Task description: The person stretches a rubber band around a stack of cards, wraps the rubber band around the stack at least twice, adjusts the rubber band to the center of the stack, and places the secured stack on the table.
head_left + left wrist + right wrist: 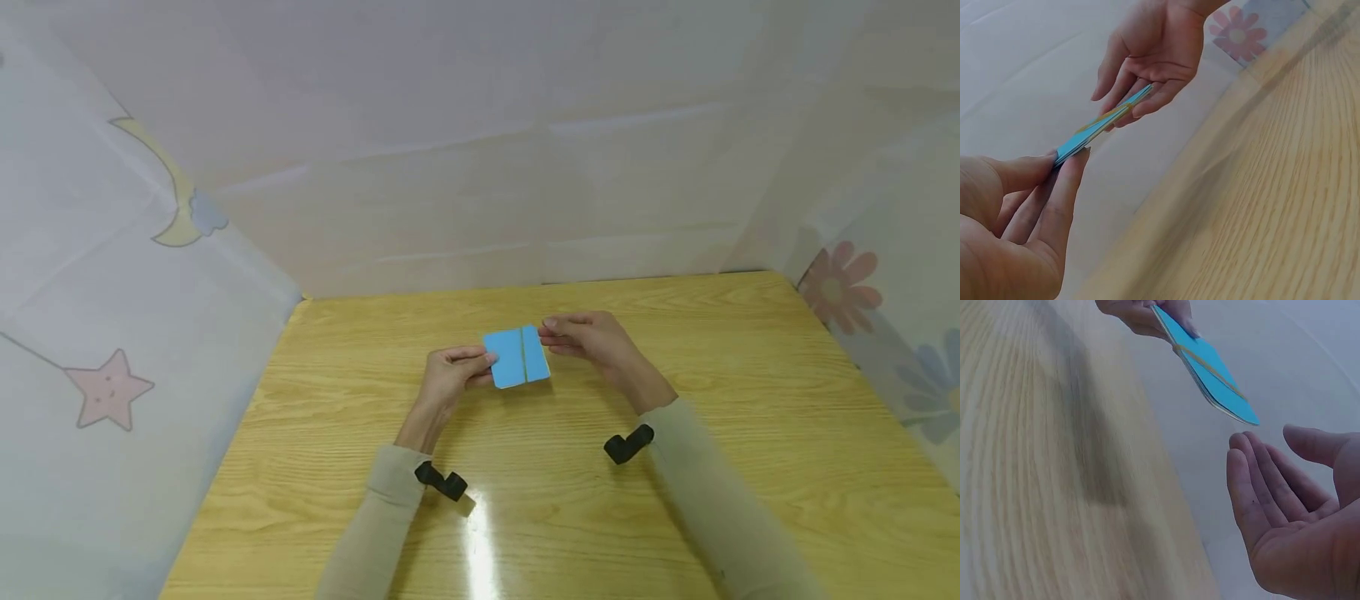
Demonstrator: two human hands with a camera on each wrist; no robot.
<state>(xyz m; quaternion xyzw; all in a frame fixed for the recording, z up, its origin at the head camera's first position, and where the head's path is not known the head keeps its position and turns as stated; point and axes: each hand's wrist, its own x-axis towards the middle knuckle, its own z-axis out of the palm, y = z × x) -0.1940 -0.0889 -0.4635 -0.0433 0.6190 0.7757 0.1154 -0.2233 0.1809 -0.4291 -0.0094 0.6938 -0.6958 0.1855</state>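
Thumb and fingers of the left hand (447, 375) pinch firmly a thin blue stack (505, 360) by its left edge, in the air above the wooden table (322, 467). To the right of this grip, a yellow band (523, 354) goes around the stack. Just beside the stack's opposite edge is the right hand (600, 340), its thumb apart and fingers extended, having hold of nothing. Beyond the grip stands a pale sheet (450, 208); far to its left shows a pink star (112, 390).
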